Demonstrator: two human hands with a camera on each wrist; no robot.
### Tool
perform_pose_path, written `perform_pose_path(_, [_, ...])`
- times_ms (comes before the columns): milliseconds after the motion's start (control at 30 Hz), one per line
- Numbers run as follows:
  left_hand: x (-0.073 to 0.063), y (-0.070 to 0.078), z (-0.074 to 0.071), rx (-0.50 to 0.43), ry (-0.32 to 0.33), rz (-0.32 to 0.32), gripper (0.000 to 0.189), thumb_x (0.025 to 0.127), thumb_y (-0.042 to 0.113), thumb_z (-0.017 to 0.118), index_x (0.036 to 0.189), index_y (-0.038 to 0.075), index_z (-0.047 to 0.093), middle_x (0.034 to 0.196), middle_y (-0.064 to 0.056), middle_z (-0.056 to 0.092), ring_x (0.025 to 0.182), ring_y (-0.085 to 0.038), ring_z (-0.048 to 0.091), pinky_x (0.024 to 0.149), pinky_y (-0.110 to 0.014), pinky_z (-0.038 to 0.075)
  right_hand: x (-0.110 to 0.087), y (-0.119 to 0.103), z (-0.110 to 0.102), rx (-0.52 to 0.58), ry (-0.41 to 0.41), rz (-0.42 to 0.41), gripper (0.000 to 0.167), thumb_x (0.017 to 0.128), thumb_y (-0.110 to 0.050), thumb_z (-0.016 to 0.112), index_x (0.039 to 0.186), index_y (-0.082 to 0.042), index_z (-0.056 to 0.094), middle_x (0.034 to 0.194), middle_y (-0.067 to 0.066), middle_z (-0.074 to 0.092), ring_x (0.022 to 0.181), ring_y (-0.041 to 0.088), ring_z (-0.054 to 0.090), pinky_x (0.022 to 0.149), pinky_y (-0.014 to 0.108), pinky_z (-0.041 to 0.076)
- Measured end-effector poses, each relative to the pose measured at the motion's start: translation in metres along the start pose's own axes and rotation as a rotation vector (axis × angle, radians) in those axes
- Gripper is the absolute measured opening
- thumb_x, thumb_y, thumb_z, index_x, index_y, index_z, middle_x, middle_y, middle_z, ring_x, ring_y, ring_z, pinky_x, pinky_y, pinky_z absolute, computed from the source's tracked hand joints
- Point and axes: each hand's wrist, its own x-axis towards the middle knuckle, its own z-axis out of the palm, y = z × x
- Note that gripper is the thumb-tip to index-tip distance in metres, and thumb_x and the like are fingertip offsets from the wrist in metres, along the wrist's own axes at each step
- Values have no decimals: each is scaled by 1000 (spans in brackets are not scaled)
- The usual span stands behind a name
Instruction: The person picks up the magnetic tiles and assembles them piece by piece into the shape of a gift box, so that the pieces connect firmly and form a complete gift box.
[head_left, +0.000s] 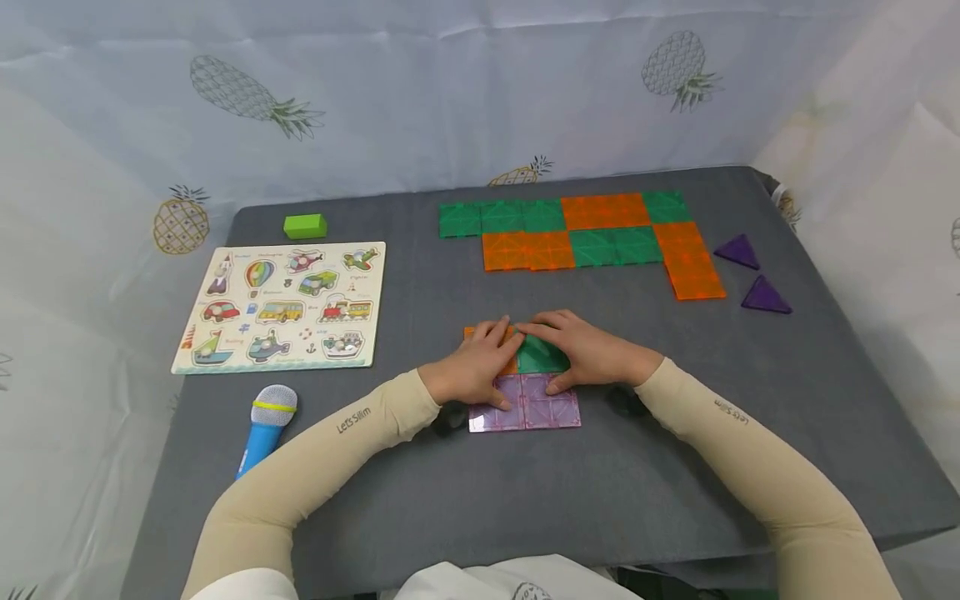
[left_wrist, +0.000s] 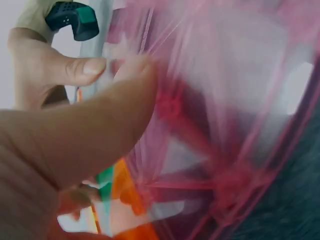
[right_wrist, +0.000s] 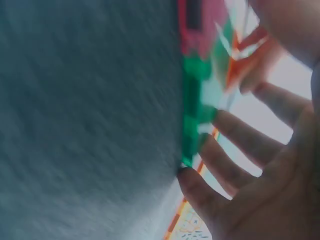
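In the head view, two pink square tiles (head_left: 551,402) lie side by side at the front of a small block, with an orange tile (head_left: 469,332) and a green tile (head_left: 543,357) along their far edge. My left hand (head_left: 472,364) rests over the orange tile, covering most of it, its thumb on the left pink tile. From the other side my right hand (head_left: 592,348) touches the green tile, its thumb at the right pink tile. The right wrist view has the right fingers (right_wrist: 239,137) spread along the green tile's edge. Both hands' fingertips come close together near the orange-green seam.
Farther back lie rows of green tiles (head_left: 501,217) and orange tiles (head_left: 690,271). Two purple triangles (head_left: 765,296) are at the right. On the left are a vehicle puzzle board (head_left: 281,329), a green block (head_left: 305,226) and a blue toy microphone (head_left: 262,437), all on the grey table (head_left: 480,508).
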Motion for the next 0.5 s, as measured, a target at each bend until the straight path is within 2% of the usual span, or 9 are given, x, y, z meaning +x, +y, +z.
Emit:
perform_pose_path(133, [1,3,6,-22,63,-65,110,72,43,82,153,4,19,159,-22,13,143,-36,16,116,-55,19,-2,1,4,-28,46,5,99,73,-43,81,153,-20,28,149,12,35,134,31,32,108,53,36])
perform_pose_path(267, [5,5,6,-25,89,-66,108,71,42,83,152,4,23,156,-23,21,140,-38,20,115,-56,22,-3,5,4,-21,62,13,98,72,-44,81,152,-21,29,148,11,36,133,30,33,108,53,35])
perform_pose_path(400, [15,5,-5,-12,136,-60,92,79,41,77,149,3,31,145,-24,37,133,-38,28,111,-54,29,-5,13,-2,22,81,37,89,80,-41,76,152,-19,30,148,12,37,133,31,34,107,53,36])
perform_pose_path(500, [31,-1,-22,13,228,-104,79,86,42,70,145,0,38,139,-24,42,129,-39,34,109,-51,32,-9,27,-15,5,171,141,77,87,-39,70,150,-15,32,147,17,38,133,36,35,107,56,34])
